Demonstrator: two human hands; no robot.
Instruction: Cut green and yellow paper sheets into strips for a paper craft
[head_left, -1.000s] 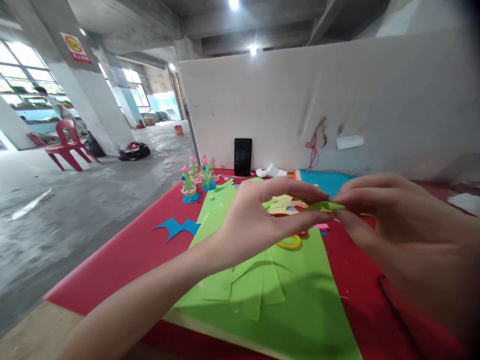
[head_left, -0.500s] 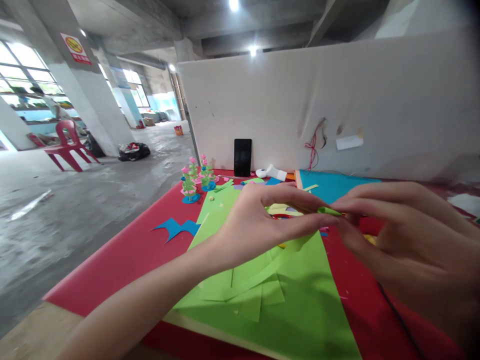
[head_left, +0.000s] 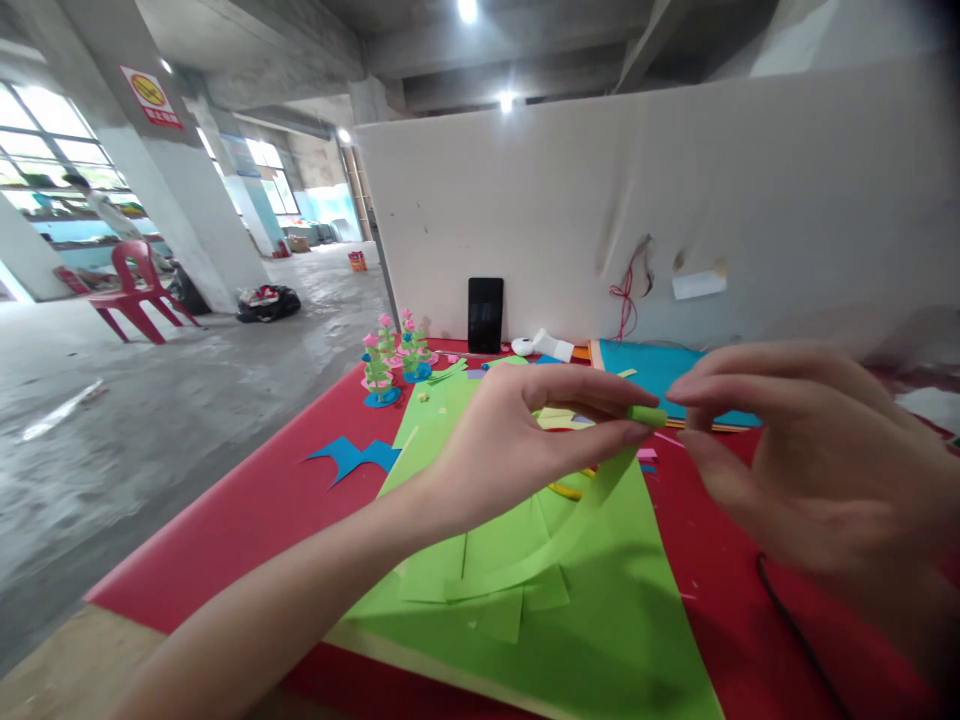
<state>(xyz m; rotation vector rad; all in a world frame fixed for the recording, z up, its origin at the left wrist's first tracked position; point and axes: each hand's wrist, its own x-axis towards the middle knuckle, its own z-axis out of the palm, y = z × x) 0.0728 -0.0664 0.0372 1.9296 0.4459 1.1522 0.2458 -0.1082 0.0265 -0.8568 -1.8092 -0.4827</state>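
1. I saw the left hand (head_left: 510, 430) with its fingers pressed together upon a rolled green paper strip (head_left: 646, 415), which was at 3 o'clock of this hand.
2. The right hand (head_left: 825, 460) was near, at 3 o'clock of the roll; its fingers stood parted, and held nothing that I could see.
3. From the left hand, paper trees (head_left: 380, 375) stood at 10 o'clock on the tabletop (head_left: 247, 520), and blue paper (head_left: 349, 460) lay at 9.
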